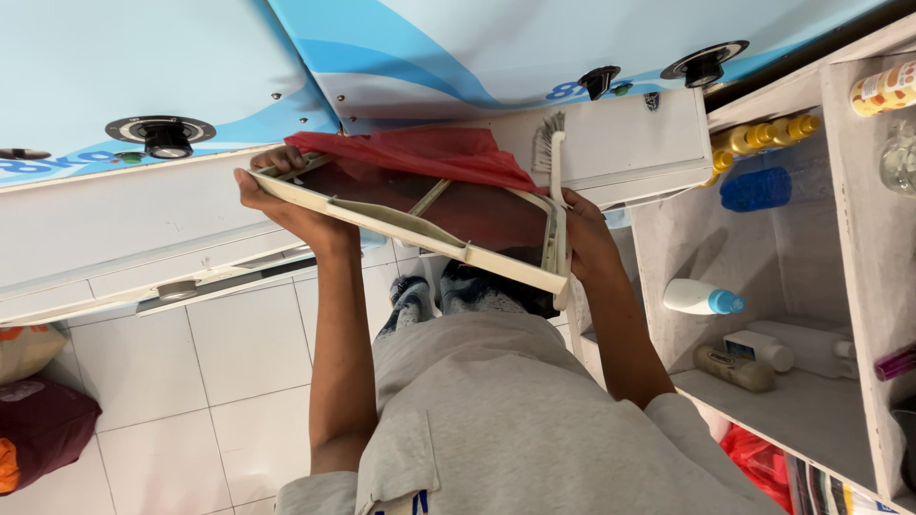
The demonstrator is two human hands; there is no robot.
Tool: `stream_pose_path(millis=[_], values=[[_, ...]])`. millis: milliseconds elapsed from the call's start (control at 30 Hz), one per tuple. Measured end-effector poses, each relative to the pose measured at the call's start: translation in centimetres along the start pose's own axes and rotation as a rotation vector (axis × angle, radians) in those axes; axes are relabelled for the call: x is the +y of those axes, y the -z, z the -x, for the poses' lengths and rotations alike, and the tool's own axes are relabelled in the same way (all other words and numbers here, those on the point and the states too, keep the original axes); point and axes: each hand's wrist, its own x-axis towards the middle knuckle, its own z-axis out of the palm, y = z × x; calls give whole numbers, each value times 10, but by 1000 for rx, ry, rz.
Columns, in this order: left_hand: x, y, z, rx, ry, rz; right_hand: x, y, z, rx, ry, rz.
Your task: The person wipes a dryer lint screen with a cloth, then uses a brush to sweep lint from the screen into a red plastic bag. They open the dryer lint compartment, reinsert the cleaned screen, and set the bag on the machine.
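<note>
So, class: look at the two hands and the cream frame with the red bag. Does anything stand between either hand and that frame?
Nothing visible does. The left hand grips one end of the cream frame directly, and the right hand grips the other end, pressing a white brush against it. The red bag hangs on the frame's far side.

A laundry corner in a home.

I stand on a white tiled floor (239,372) in front of two top-loading washing machines (143,86) with blue wave patterns and round knobs (167,136). Beside me, white shelves (792,405) carry household bottles: a white one with a blue cap (701,298), yellow ones (763,138), a blue scrubber (756,189). A scrub brush (551,143) rests on a machine, and bags (38,420) sit on the floor.
</note>
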Motion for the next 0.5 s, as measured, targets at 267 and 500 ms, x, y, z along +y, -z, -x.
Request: stream_pose_path(millis=[267, 500], values=[[0, 5, 11, -162, -121, -282, 3, 22, -7, 97, 20, -29], [11, -11, 13, -272, -179, -498, -7, 5, 3, 194, -112, -221]])
